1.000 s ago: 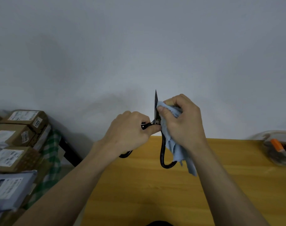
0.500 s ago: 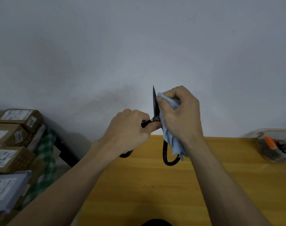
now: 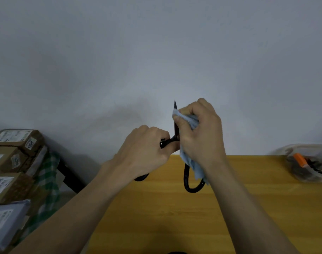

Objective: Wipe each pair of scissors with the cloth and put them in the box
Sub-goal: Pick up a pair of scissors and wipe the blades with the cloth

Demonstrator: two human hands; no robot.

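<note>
A black pair of scissors is held upright above the far edge of the wooden table, tip pointing up. My left hand grips one handle loop near the pivot. My right hand holds a light blue cloth pinched around the blade, just below the tip; the cloth's tail hangs down beside the other handle loop. A clear plastic box stands at the table's right edge, holding dark scissors and an orange-handled item.
Cardboard parcels with labels are stacked at the left on a green checked cloth, beside the table. A plain grey wall rises right behind the table's far edge.
My right hand has slid the cloth up the blade toward the tip, so less of the blade shows above it. The left hand keeps its grip on the handle.
</note>
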